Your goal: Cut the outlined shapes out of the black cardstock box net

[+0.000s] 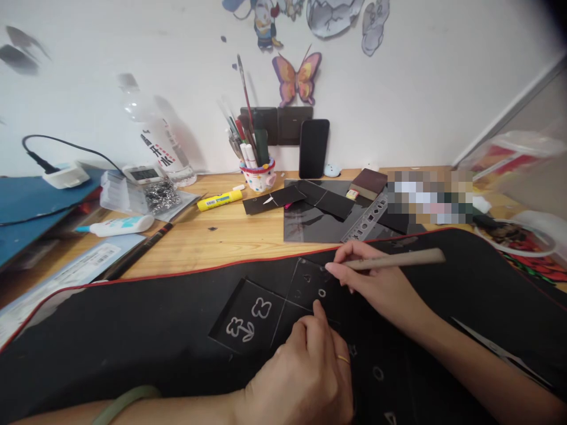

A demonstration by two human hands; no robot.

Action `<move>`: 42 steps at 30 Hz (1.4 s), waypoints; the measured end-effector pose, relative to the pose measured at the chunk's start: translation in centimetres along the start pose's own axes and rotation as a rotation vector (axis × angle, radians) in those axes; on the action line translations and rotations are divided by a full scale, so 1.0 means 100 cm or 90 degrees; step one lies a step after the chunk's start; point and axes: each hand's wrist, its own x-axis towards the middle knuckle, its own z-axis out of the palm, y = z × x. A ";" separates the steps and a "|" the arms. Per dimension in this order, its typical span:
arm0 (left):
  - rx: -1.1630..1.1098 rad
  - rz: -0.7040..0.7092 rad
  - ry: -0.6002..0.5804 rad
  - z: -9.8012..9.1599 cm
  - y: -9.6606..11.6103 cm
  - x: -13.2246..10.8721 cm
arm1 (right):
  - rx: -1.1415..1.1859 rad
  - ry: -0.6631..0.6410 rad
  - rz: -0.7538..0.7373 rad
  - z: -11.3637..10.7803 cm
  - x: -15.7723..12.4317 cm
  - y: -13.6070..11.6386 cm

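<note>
A long beige pen (394,258) is pinched in my right hand (372,274), its shaft slanting out past the knuckles to the right. Its tip is hidden behind the fingers, over the far part of a black paper (279,319) marked with white lines. Two white flower outlines (245,321) show on the left section; small light shapes lie farther right. My left hand (305,366), wearing a ring, rests on the paper with its fingers curled. One fingertip presses just below a small white outlined shape (322,293). My left thumb is hidden.
Under the paper lies a black mat (133,330) with a red edge. Scissors (500,348) lie beside my right forearm. Behind are a stencil ruler (365,218), black strips (274,199), a yellow glue stick (220,200), a pen cup (258,176), a phone (314,149) and a bottle (155,136).
</note>
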 end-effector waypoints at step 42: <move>0.005 -0.012 -0.045 0.004 0.002 -0.002 | -0.221 0.014 -0.086 0.015 0.011 0.007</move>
